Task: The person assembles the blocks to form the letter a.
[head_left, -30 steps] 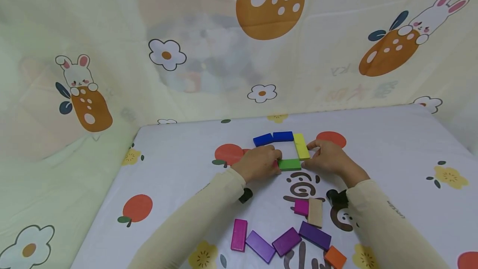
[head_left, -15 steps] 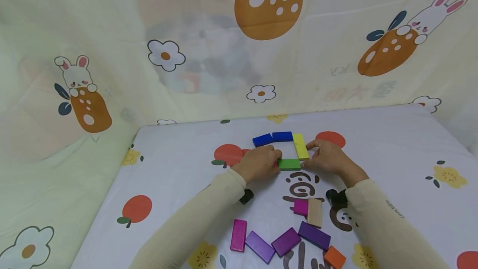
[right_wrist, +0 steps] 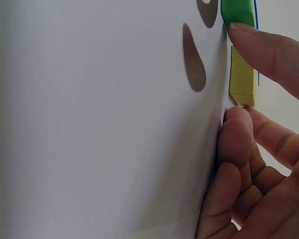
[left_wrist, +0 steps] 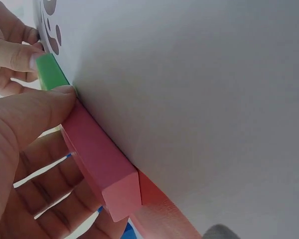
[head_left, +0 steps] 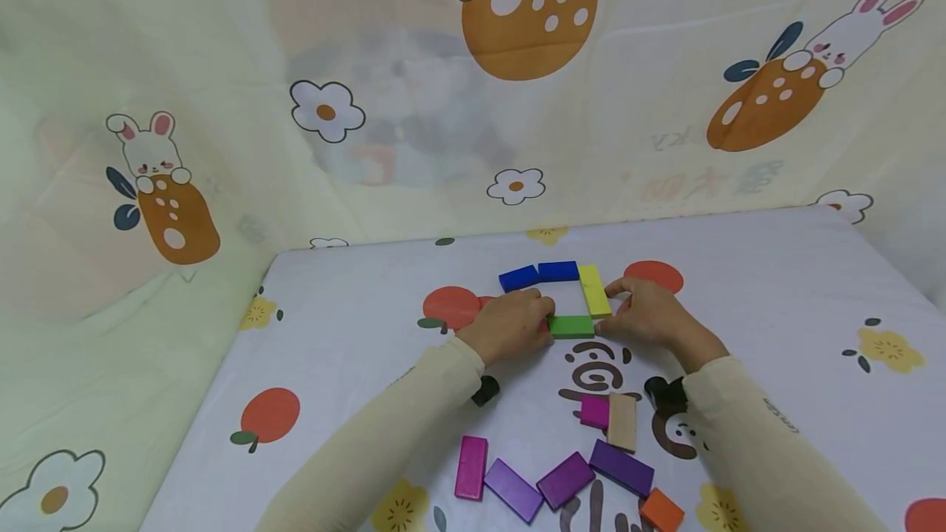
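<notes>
Fingers of the left hand (head_left: 508, 323) hold the pink block (left_wrist: 100, 152) in line with the green block (head_left: 571, 327), right hand (head_left: 652, 315) spread beyond.

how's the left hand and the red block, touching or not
Touching. The left wrist view shows the thumb of the left hand on the red block, at the end by the green block.

Red block (left_wrist: 99, 144) and green block (head_left: 571, 327) lie in line
</notes>
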`<state>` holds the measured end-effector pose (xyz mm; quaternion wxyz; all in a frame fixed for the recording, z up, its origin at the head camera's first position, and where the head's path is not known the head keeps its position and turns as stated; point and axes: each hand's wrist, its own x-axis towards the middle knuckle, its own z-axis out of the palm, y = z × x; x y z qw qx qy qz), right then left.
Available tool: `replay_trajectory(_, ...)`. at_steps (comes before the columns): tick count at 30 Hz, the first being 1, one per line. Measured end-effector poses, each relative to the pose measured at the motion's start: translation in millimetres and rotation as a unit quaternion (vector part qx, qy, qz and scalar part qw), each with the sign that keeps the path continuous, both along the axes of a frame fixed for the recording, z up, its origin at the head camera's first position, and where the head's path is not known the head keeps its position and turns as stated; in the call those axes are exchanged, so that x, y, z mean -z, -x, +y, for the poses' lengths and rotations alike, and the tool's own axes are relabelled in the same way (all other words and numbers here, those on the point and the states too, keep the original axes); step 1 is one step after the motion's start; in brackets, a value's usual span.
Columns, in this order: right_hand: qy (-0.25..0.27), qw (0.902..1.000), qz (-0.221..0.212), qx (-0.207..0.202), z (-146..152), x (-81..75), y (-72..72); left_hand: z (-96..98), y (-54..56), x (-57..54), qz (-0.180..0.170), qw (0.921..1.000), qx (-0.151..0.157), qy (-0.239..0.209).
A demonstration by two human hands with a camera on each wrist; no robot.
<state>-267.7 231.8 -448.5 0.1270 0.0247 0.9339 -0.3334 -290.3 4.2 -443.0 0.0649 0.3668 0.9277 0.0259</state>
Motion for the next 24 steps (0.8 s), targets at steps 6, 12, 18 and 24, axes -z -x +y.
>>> replay_trajectory(6,0.000,0.9999,-0.008,0.007,0.9,1.0,0.1,1.6,0.8,1.5,-0.002,1.0000,0.001,-0.001)
replay_trajectory(12,0.003,0.9999,-0.008,0.006,0.0,-0.4,-0.1,-0.2,0.9,2.4,-0.001,1.0000,0.001,-0.005)
replay_trajectory(18,0.008,0.9998,-0.011,0.013,-0.3,0.1,1.0,-2.3,0.9,1.5,-0.012,0.9999,0.000,-0.008)
replay_trajectory(24,0.012,0.9999,-0.003,0.005,1.8,1.3,0.7,-1.6,0.8,-0.2,-0.020,0.9998,-0.002,-0.009)
